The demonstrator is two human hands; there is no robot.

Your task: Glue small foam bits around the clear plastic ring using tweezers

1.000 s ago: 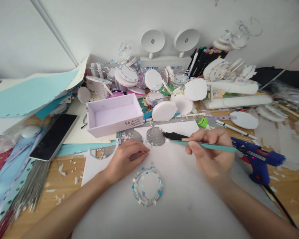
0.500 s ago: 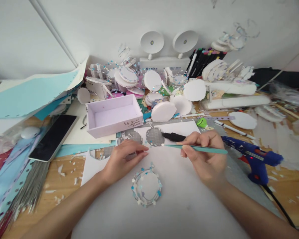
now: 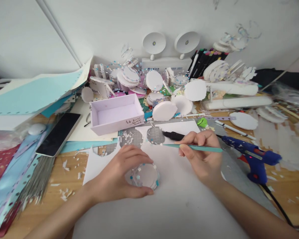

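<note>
My left hand [image 3: 123, 176] curves round a small ring of silver wire [image 3: 157, 183] dotted with white and blue stars, fingers at its far edge and thumb at its near edge. Part of the ring is hidden behind the hand. Teal tweezers [image 3: 206, 148] are pinched between the thumb and fingers of my right hand [image 3: 204, 156], pointing left. A tiny white star [image 3: 161, 144] shows at their tip. Just beyond the tweezers is a black pen-like tool [image 3: 173, 135], its right end hidden by my right hand. White sheet material [image 3: 169, 209] lies beneath both hands.
A lilac box [image 3: 117, 124] stands behind my left hand, with a phone [image 3: 58, 134] to its left. At right lies a blue glue gun [image 3: 251, 157] with its cord. White discs [image 3: 164, 111] and decorated rings crowd the back, before a twin-head lamp [image 3: 153, 43].
My left hand has come nearer and right, from beside the sheet's cut-outs to around the starred ring. My right hand has barely moved, still holding the tweezers. The view has shifted slightly.
</note>
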